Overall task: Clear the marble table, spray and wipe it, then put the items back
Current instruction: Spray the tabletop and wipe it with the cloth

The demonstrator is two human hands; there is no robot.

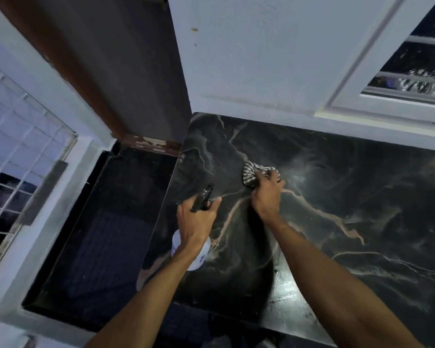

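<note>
The black marble table (337, 197) with pale veins fills the right half of the view and carries no items. My left hand (195, 219) grips a spray bottle (202, 252) with a white body and a black trigger head, held over the table's left edge with the nozzle pointing away from me. My right hand (266, 197) presses a bunched striped cloth (250, 173) onto the marble near the back left part of the table. The surface close to me shines wet.
A white wall (261, 59) rises right behind the table, with a window frame (387, 71) at the upper right. Left of the table lie a dark floor (98, 234), a brown door frame (68, 71) and a barred window (15, 146).
</note>
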